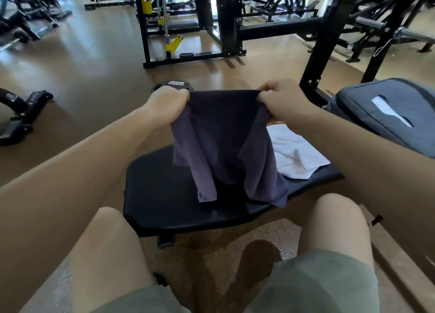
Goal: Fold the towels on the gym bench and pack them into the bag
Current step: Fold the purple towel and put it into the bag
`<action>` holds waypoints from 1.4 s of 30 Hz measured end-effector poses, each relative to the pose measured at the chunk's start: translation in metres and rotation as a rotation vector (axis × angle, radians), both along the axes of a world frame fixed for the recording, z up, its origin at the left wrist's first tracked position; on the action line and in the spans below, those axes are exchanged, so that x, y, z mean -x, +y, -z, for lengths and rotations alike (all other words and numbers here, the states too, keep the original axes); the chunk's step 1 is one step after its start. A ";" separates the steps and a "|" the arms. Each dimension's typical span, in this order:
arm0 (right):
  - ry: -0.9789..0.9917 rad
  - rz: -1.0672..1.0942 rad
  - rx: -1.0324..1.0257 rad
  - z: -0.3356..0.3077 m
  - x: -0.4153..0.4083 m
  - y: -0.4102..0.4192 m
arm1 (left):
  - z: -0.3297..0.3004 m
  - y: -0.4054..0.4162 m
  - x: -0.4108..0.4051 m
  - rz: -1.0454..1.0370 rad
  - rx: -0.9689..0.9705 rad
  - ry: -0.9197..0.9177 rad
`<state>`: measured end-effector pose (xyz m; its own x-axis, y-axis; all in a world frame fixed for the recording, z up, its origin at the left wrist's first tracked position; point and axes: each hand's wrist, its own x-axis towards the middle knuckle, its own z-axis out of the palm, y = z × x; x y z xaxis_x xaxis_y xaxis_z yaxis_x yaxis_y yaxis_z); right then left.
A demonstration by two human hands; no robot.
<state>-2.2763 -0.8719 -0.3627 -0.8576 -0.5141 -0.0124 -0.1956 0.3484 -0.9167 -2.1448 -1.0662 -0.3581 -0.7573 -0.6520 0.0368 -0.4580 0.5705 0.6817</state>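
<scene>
Purple towel (pixel 226 143) hangs between my left hand (pixel 168 103) and right hand (pixel 280 100). Each grip pinches a top corner, so the cloth drops straight above the table (pixel 155 195), ready for folding. Beside it, a white towel (pixel 296 152) lies unfolded on the table. At my right, the grey bag (pixel 376 105) waits with something white showing through its opening.

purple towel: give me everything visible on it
The purple towel is dark, soft-looking cloth, held up over the black bench. The left hand and right hand pinch its top edge, stretched taut between them. The rest hangs doubled in loose folds, lower corners drooping toward the bench; contact unclear.
</scene>
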 end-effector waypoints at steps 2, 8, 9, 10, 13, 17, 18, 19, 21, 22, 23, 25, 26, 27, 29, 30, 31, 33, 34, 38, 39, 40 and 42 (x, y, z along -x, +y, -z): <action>-0.031 -0.043 0.028 0.000 -0.009 -0.003 | 0.006 0.005 0.001 0.009 0.049 -0.021; -0.312 -0.214 0.159 -0.007 -0.026 -0.014 | 0.015 0.042 -0.008 0.404 0.327 0.231; -0.327 -0.219 0.172 -0.007 -0.027 -0.014 | 0.016 0.047 -0.008 0.488 0.396 0.232; -0.330 -0.217 0.179 -0.007 -0.027 -0.014 | 0.016 0.052 -0.008 0.540 0.444 0.217; -0.328 -0.176 0.188 -0.007 -0.027 -0.013 | 0.016 0.060 -0.007 0.516 0.319 0.221; -0.315 -0.166 0.191 -0.005 -0.032 -0.014 | 0.022 0.062 -0.008 0.489 0.197 0.218; -0.296 -0.165 0.173 -0.005 -0.033 -0.016 | 0.024 0.062 -0.008 0.507 0.239 0.217; -0.271 -0.160 0.147 -0.005 -0.034 -0.017 | 0.025 0.060 -0.009 0.521 0.276 0.221; -0.162 -0.144 0.069 -0.005 -0.035 -0.019 | 0.027 0.055 -0.010 0.535 0.297 0.230; -0.072 -0.140 0.019 -0.005 -0.033 -0.019 | 0.027 0.053 -0.011 0.536 0.297 0.228; 0.017 -0.140 -0.027 -0.006 -0.033 -0.018 | 0.027 0.050 -0.012 0.536 0.299 0.226; 0.120 -0.143 -0.095 -0.007 -0.032 -0.016 | 0.025 0.045 -0.013 0.536 0.311 0.227; 0.137 -0.149 -0.124 -0.009 -0.032 -0.016 | 0.024 0.043 -0.014 0.538 0.328 0.228; 0.137 -0.169 -0.163 -0.010 -0.032 -0.016 | 0.022 0.041 -0.014 0.544 0.355 0.228; 0.117 -0.225 -0.254 -0.014 -0.031 -0.017 | 0.020 0.040 -0.014 0.562 0.417 0.221; 0.118 -0.251 -0.310 -0.016 -0.031 -0.017 | 0.019 0.040 -0.014 0.573 0.447 0.217; 0.139 -0.266 -0.370 -0.018 -0.030 -0.018 | 0.018 0.040 -0.014 0.586 0.478 0.216; 0.200 -0.259 -0.473 -0.022 -0.029 -0.018 | 0.019 0.038 -0.014 0.609 0.513 0.215; 0.238 -0.238 -0.506 -0.024 -0.028 -0.018 | 0.020 0.037 -0.014 0.616 0.515 0.213; 0.504 -0.119 -0.434 -0.027 -0.021 -0.017 | 0.031 0.034 -0.017 0.647 0.499 0.146; 0.576 -0.074 -0.372 -0.027 -0.019 -0.016 | 0.034 0.034 -0.018 0.655 0.489 0.121; 0.615 -0.036 -0.303 -0.025 -0.017 -0.016 | 0.038 0.034 -0.020 0.657 0.470 0.107; 0.605 -0.018 -0.174 -0.023 -0.017 -0.016 | 0.044 0.034 -0.021 0.641 0.437 0.092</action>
<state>-2.2595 -0.8875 -0.3399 -0.7304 -0.5625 0.3874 -0.6689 0.4746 -0.5721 -2.1236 -1.0323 -0.4018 -0.9627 0.0002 0.2706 0.0996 0.9300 0.3537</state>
